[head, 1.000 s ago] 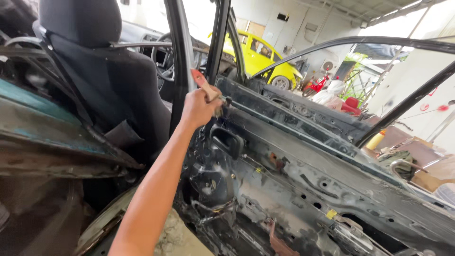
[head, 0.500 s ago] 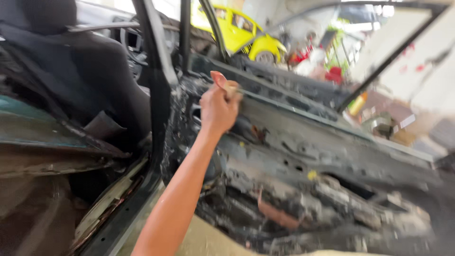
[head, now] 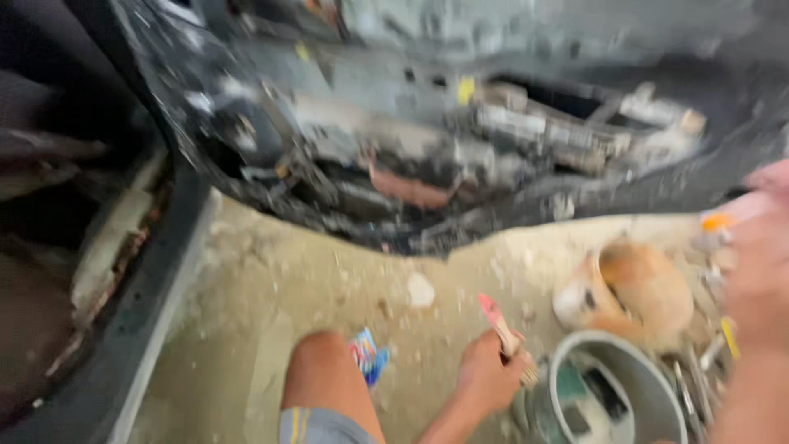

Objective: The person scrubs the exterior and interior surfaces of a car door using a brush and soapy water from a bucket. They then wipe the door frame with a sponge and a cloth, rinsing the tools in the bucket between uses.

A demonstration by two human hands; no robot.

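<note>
Low in the middle of the head view, the left hand has its fingers wrapped tightly round the pale wooden handle of a small brush, whose reddish end points up and to the left. The grip is a full fist, which suits carrying the tool rather than fine strokes. Just right of it, at the bottom edge, stands a round grey metal bucket with blurred odds and ends inside, and the brush's lower end sits at its rim, perhaps so the bristles can reach in; I cannot tell whether they touch it. Above the bucket lies a tipped orange-brown pot on the dusty concrete floor. A bare knee rises at the bottom centre. Along the right edge the right hand is a heavy blur; whether its fingers are spread or pressed together cannot be told.

Compared with half a second ago, the left hand has dropped from the top of the stripped dark car door down to the bucket, and the view has tilted towards the floor.
</note>
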